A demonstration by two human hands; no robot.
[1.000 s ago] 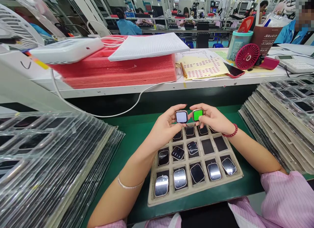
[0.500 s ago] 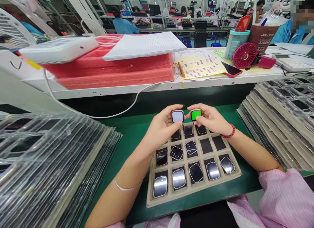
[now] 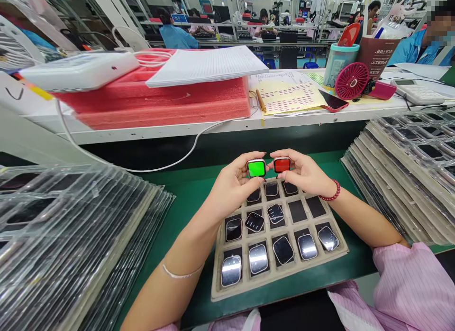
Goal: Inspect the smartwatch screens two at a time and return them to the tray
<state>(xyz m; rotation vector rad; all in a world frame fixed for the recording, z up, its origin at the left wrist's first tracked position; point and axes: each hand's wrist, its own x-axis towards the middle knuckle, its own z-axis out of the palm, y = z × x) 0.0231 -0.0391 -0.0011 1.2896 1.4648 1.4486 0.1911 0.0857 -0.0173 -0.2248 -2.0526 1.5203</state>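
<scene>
My left hand (image 3: 234, 181) pinches a smartwatch with a green screen (image 3: 256, 169) between thumb and fingers. Beside it, my right hand (image 3: 302, 172) grips a second smartwatch with a red screen (image 3: 282, 165). Both watches have no strap and are held up side by side, screens facing me, above the far edge of a beige compartment tray (image 3: 280, 280). Several strapless watches lie in the tray, among them a dark one (image 3: 283, 250) in the front row. Two compartments at the right of the middle row hold no watch. My hands partly cover the back row.
Stacked clear trays of watches (image 3: 64, 245) rise at the left, and another tray stack (image 3: 401, 179) at the right. Behind is a white shelf with red foam (image 3: 159, 108), a notebook (image 3: 209, 65), a phone (image 3: 333, 101) and a pink fan (image 3: 351, 81). A white cable (image 3: 170, 166) hangs below.
The left watch's screen has turned from white to green, and the right one's from green to red. My right thumb has shifted off the screen to its lower edge.
</scene>
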